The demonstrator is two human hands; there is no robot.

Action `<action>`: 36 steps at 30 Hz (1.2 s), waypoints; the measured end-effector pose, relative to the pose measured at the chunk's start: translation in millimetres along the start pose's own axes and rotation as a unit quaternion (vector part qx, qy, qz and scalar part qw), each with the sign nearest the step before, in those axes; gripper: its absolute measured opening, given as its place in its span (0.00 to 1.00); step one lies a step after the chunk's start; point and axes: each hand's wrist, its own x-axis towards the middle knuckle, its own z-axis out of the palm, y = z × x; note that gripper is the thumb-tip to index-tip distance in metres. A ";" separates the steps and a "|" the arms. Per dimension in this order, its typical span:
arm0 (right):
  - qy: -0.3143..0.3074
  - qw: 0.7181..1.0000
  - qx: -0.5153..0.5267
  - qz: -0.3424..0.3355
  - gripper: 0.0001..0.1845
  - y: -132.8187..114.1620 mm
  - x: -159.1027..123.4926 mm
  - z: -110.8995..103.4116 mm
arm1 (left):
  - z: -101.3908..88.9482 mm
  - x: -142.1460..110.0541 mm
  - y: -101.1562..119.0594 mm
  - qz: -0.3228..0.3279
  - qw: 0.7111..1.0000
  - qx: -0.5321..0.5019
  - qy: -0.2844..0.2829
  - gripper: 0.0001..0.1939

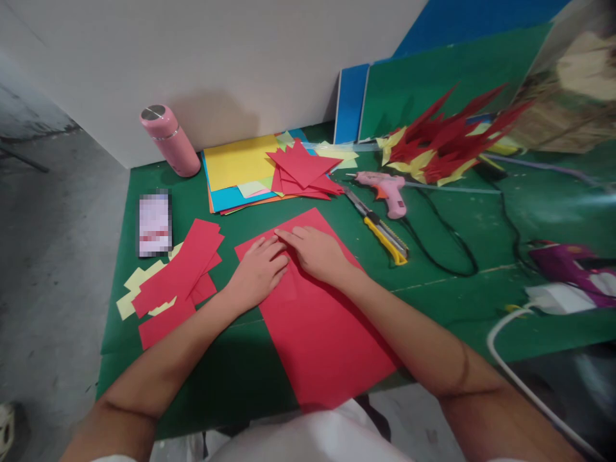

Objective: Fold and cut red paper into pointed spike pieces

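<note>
A large red sheet of paper (320,340) lies flat on the green tabletop, reaching over the near edge toward my body. My left hand (260,273) rests on its upper left part, palm down with fingers extended. Beside it, my right hand (320,250) presses on the paper near the far edge, fingers stretched toward the left ones. The fingertips of both hands nearly meet. To the left lie red paper strips (180,269) over pale yellow scraps (128,301). Beyond the sheet is a pile of red paper triangles (305,170).
A yellow utility knife (380,234) and a pink glue gun (385,189) with a black cord lie right of the sheet. Coloured paper sheets (235,163), a pink bottle (173,144) and a blurred-out phone (154,224) are behind. A red-yellow paper flame (447,141) stands back right, a white power strip (558,298) nearer.
</note>
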 end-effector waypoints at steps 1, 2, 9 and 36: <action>0.002 1.000 -0.001 -0.002 0.25 0.3 -0.3 0.4 | -0.3 0.2 0.3 0.002 1.000 0.002 -0.002 0.11; 0.003 1.000 -0.003 -0.003 0.26 0.6 -0.6 1.0 | -1.0 0.7 0.7 0.003 1.000 0.005 -0.003 0.11; 0.014 1.000 -0.010 -0.012 0.25 3.3 -1.5 6.1 | -15.3 4.4 14.7 -0.031 0.996 0.070 -0.041 0.10; 0.042 0.985 0.140 -0.093 0.34 24.9 -8.7 -5.7 | -20.6 -3.5 20.3 -0.088 0.986 0.128 -0.064 0.18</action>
